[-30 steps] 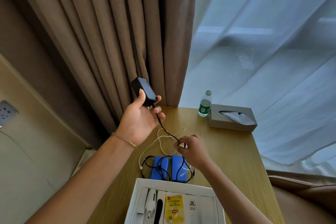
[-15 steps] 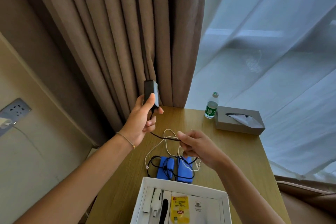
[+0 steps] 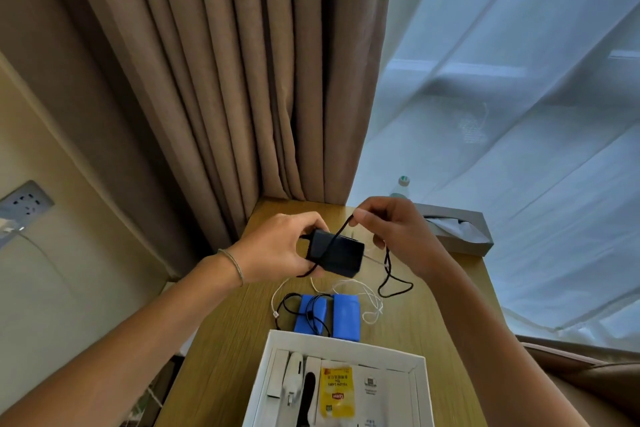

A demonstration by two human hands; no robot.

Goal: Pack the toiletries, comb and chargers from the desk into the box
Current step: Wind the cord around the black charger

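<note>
My left hand [image 3: 277,250] grips a black charger block [image 3: 336,255] above the wooden desk [image 3: 221,350]. My right hand [image 3: 398,236] pinches the charger's black cable [image 3: 389,274], which crosses over the block and hangs in a loop to the desk. Below lie two blue packs [image 3: 327,317] with a black cord and a white cable [image 3: 370,302] around them. The open white box [image 3: 346,341] at the near edge holds white packets, a white plug, a black comb [image 3: 308,395] and a yellow sachet [image 3: 336,392].
A grey tissue box [image 3: 460,232] and a small water bottle [image 3: 401,185] stand at the desk's far right, partly behind my right hand. Brown curtains hang behind the desk, sheer white ones to the right. A wall socket [image 3: 24,203] sits at the left.
My left hand lowered the charger block from beside the curtain toward the desk. My right hand rose and drew the black cable across the block.
</note>
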